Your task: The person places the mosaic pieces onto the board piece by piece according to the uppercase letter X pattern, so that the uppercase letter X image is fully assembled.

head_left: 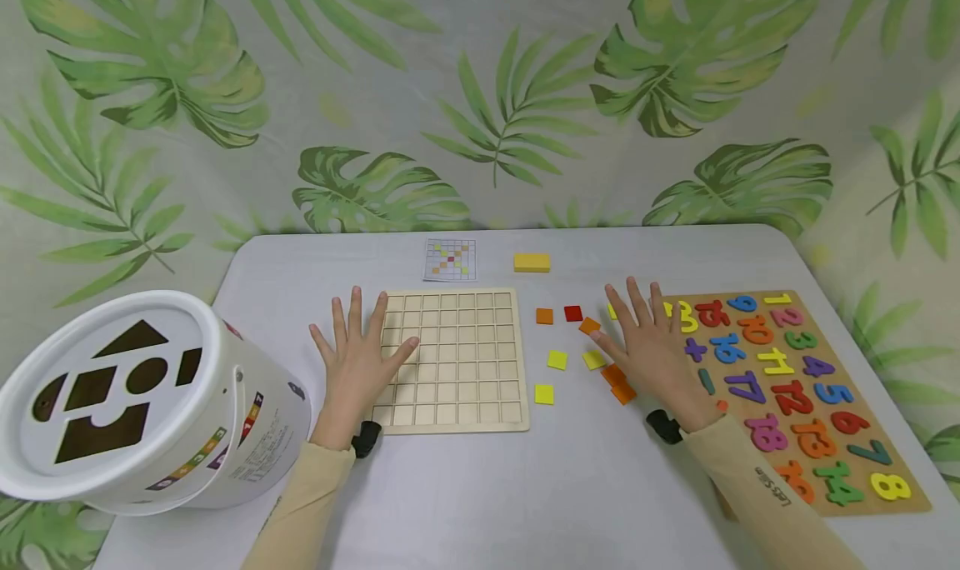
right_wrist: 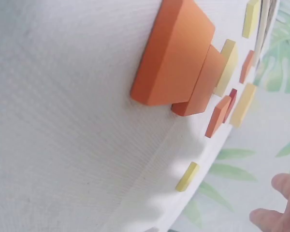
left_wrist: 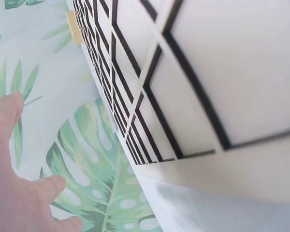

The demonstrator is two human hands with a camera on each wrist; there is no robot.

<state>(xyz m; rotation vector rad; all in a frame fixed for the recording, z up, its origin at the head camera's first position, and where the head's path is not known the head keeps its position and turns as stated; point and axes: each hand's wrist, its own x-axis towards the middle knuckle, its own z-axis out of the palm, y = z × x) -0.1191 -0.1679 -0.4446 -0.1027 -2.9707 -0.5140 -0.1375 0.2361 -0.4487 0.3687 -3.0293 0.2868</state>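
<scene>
My left hand (head_left: 356, 370) is spread with straight fingers over the left edge of a wooden grid board (head_left: 450, 362); whether it touches the board I cannot tell. In the left wrist view the board's square cells fill the right side, with part of the left hand (left_wrist: 19, 188) at the left. My right hand (head_left: 656, 357), also spread and holding nothing, is just right of the loose square tiles. Among them are orange tiles (head_left: 623, 392), yellow tiles (head_left: 557, 359) and a red tile (head_left: 573, 313). Up close, the right wrist view shows an orange tile (right_wrist: 179, 53).
Behind the board lie a small printed grid card (head_left: 450, 260) and a yellow block (head_left: 532, 262). On the right is a number puzzle board (head_left: 817, 437), partly under the right forearm. A white bucket (head_left: 262, 420) with shaped holes in its lid stands left.
</scene>
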